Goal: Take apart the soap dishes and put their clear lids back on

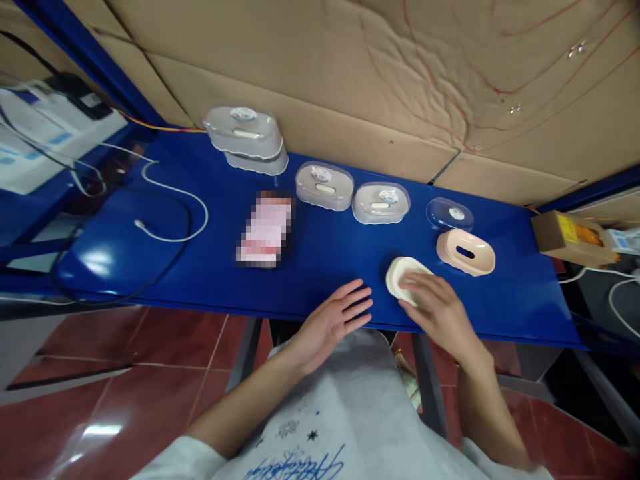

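My right hand (pixel 434 312) lies over a cream oval piece (pixel 395 275) on the blue table, its fingers on top of the piece and covering its right part. To the left, my left hand (pixel 333 320) hovers at the table's front edge with its fingers spread and nothing in it. Beyond my right hand sits a peach oval tray (pixel 477 257) with a dark slot, and a clear lid (pixel 447 213) with a round sticker is just behind it. Two clear-covered oval boxes (pixel 325 187) (pixel 381 203) stand along the back.
More clear-covered boxes (pixel 245 133) are stacked at the back left. A pixelated pink rectangle (pixel 267 230) lies left of centre. A white cable (pixel 205 207) curls on the blue table (pixel 320 267). A cardboard box (pixel 570 240) is at the right end, below a cardboard wall (pixel 300 80).
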{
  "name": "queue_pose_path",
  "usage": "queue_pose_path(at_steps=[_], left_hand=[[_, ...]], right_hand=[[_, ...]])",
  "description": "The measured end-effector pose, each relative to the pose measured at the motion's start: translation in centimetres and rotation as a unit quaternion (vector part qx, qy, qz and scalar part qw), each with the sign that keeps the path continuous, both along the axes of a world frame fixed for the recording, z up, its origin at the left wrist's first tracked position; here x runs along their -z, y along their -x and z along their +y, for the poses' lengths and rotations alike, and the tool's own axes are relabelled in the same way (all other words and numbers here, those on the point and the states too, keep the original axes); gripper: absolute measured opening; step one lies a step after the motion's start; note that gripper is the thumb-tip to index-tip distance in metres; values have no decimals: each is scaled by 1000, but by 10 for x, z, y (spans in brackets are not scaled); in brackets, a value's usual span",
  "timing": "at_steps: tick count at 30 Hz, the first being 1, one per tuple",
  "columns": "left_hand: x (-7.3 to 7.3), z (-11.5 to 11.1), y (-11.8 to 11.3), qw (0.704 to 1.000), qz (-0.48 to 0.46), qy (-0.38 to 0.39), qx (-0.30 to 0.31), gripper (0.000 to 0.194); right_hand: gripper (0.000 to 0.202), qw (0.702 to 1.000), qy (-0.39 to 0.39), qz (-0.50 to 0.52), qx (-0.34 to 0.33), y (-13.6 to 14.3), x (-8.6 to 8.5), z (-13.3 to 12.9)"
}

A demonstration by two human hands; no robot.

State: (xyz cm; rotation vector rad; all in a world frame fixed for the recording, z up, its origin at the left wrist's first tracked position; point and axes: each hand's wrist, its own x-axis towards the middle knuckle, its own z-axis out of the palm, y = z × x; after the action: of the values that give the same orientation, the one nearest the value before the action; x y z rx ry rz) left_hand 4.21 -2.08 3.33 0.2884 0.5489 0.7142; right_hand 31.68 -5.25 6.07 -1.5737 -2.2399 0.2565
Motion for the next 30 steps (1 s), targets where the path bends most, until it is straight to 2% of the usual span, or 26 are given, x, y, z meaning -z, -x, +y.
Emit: queue_pose_path(at_steps=[3, 5, 6, 7, 9, 11, 13, 15, 16, 18, 22, 24, 25, 27, 30], left_hand=[[-5, 2, -1, 998, -21, 52, -11, 54], [-9, 4, 0, 996, -26, 85, -26, 57], [-11, 4, 1, 994, -29, 101, -36, 57], [-13, 5, 2, 992, -32, 116, -47, 57], [-16, 8, 5, 987, -39, 140, -67, 56], [-18, 11, 8, 983, -40, 159, -81, 55], [-19, 14, 9, 979, -41, 175, -92, 55], [-18, 17, 9, 977, -50, 186, -96, 56], [-18, 18, 9, 976, -55, 188, -95, 57], [-15, 19, 7, 976, -64, 187, -92, 56], [-11, 16, 5, 981, -82, 162, -71, 60], [-9, 14, 5, 985, -81, 136, -63, 59], [-9, 13, 6, 988, -75, 125, -59, 57], [-8, 13, 8, 990, -57, 114, -61, 50], [-8, 14, 11, 988, -32, 120, -93, 40]], right_hand=[[37, 992, -12, 45, -115, 42, -14, 12], [47, 983, -1, 59, -171, 46, -20, 17], [51, 984, -5, 59, -165, 39, -21, 20], [52, 990, -19, 53, -128, 25, -20, 24], [50, 997, -69, 0, 23, -14, -11, 33], [53, 984, -104, -64, 129, -57, 3, 41], [44, 976, -108, -83, 167, -87, 15, 45], [40, 973, -110, -92, 183, -91, 21, 43], [38, 973, -115, -87, 179, -81, 21, 40], [39, 981, -130, -49, 132, -44, 15, 30], [43, 990, -122, -1, -73, 58, 1, 8], [43, 987, -83, -8, -137, 94, -2, 2], [45, 987, -70, -5, -147, 104, -2, 2], [47, 983, -46, 13, -179, 106, -2, 6], [49, 974, -54, 68, -210, 72, -4, 29]])
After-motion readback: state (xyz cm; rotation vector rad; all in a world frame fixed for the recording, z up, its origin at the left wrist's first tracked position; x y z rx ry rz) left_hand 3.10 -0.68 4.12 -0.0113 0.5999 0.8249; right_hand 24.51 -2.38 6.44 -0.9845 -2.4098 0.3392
